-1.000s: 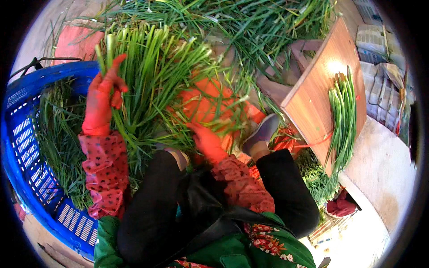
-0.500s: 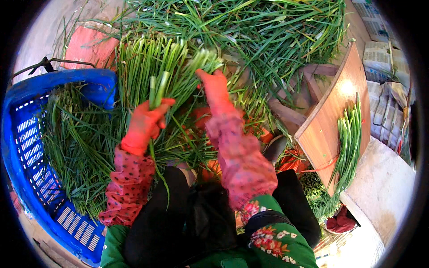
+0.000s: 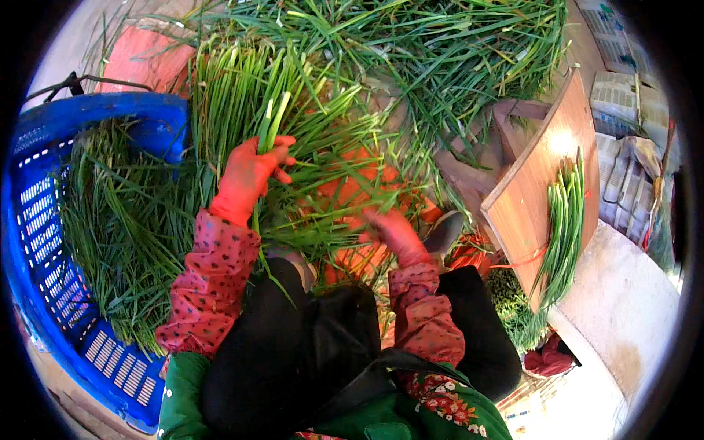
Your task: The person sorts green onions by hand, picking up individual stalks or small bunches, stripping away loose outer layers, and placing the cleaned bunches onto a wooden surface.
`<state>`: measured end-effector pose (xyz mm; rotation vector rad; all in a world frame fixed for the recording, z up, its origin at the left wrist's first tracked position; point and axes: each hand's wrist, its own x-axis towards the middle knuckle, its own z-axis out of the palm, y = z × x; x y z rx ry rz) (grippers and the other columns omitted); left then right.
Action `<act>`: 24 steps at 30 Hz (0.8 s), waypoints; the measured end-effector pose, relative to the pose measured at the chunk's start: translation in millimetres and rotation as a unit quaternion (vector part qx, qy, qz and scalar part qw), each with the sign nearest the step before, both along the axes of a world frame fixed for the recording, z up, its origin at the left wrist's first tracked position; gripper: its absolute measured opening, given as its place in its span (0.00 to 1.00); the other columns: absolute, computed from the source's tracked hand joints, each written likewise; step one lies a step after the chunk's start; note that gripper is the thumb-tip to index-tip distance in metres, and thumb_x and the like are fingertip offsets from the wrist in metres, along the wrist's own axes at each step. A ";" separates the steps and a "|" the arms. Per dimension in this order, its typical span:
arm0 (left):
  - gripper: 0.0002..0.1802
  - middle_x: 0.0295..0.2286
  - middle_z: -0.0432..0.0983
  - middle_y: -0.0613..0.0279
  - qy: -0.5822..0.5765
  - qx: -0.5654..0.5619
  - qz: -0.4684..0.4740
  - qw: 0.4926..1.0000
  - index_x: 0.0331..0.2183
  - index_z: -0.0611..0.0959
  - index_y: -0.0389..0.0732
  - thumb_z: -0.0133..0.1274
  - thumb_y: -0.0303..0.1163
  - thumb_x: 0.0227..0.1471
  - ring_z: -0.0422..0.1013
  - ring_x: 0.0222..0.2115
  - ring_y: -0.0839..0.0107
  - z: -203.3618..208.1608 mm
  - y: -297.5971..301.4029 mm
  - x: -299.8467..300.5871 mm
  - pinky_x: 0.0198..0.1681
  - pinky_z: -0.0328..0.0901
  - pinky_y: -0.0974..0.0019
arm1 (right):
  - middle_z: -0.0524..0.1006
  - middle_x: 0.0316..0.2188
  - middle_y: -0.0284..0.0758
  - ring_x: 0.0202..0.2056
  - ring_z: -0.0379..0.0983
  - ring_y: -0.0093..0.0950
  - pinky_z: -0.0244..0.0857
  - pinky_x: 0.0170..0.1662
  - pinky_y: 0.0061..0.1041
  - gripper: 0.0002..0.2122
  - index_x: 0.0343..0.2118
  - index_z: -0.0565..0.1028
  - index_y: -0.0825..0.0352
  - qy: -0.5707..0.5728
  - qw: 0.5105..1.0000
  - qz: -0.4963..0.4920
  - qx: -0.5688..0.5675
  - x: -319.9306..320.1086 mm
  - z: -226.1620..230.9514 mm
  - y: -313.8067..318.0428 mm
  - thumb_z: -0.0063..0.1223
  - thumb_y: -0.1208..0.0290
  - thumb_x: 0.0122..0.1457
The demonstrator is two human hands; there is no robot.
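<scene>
My left hand (image 3: 246, 180), in an orange-red glove, is closed round a few garlic chive stalks (image 3: 273, 121). Their pale cut ends point up and away, and a thin leaf trails below the hand. Just beyond lies a thick row of garlic chives (image 3: 238, 92), pale ends to the far side. My right hand (image 3: 400, 236), gloved alike, is low over the orange-red sheeting (image 3: 359, 172), beside loose leaves. Motion smears its fingers, so whether it grips any leaves is unclear.
A blue slatted basket (image 3: 150, 108) with green leaves stands at the left. A large heap of chives (image 3: 440, 55) spreads across the far side. To the right, a tilted wooden board (image 3: 532, 187) carries a tied chive bundle (image 3: 565, 227). My shoe (image 3: 444, 231) is close to my right hand.
My right hand has come back from the chive row toward me, down over the sheeting. My left hand has moved slightly away and right, still holding its stalks.
</scene>
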<state>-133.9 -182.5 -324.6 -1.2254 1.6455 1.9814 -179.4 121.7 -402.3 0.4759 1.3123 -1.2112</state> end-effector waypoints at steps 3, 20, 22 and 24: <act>0.17 0.27 0.77 0.60 -0.006 -0.012 -0.010 1.000 0.44 0.76 0.40 0.48 0.35 0.53 0.68 0.15 0.81 5.8 -1.7 -10.3 0.12 0.53 0.80 | 0.78 0.32 0.41 0.30 0.76 0.34 0.67 0.30 0.29 0.17 0.44 0.72 0.65 0.411 0.765 0.447 0.214 2.1 1.2 23.3 0.50 0.61 0.55; 0.15 0.29 0.77 0.61 0.133 -0.095 0.018 0.986 0.41 0.79 0.39 0.54 0.33 0.50 0.73 0.26 0.73 10.0 18.7 -10.0 0.29 0.67 0.74 | 0.77 0.32 0.39 0.33 0.74 0.40 0.68 0.36 0.32 0.13 0.39 0.75 0.60 0.508 0.812 0.286 0.043 -62.4 41.5 -63.6 0.53 0.60 0.52; 0.15 0.32 0.77 0.62 0.147 -0.185 -0.115 0.965 0.42 0.79 0.40 0.54 0.30 0.50 0.73 0.28 0.73 16.0 37.9 -14.6 0.32 0.67 0.72 | 0.78 0.27 0.38 0.28 0.76 0.35 0.68 0.33 0.30 0.11 0.37 0.76 0.63 0.472 0.851 0.228 -0.025 -65.8 59.0 -73.1 0.52 0.65 0.53; 0.16 0.33 0.78 0.61 0.198 -0.272 -0.216 0.917 0.42 0.79 0.41 0.55 0.29 0.48 0.73 0.31 0.71 17.0 48.8 -12.4 0.35 0.67 0.71 | 0.78 0.25 0.36 0.24 0.75 0.29 0.68 0.28 0.26 0.10 0.36 0.75 0.65 0.371 0.908 0.191 -0.028 -65.5 67.4 -81.6 0.50 0.67 0.54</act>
